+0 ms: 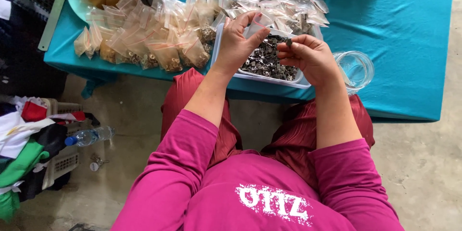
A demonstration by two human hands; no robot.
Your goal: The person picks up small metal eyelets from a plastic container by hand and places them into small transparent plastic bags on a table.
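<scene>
A teal tabletop (409, 43) carries heaped small plastic bags (159, 33) and a white tray (269, 78) of metal parts. Above the tray, the left hand (238, 43) pinches an empty bag (262, 21); the right hand (308, 57) pinches 1 small metal part (288, 42).

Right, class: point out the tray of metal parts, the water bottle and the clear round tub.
tray (302, 84), head view, near rim
water bottle (91, 136), head view, middle of body
clear tub (357, 69), head view, rim
</scene>
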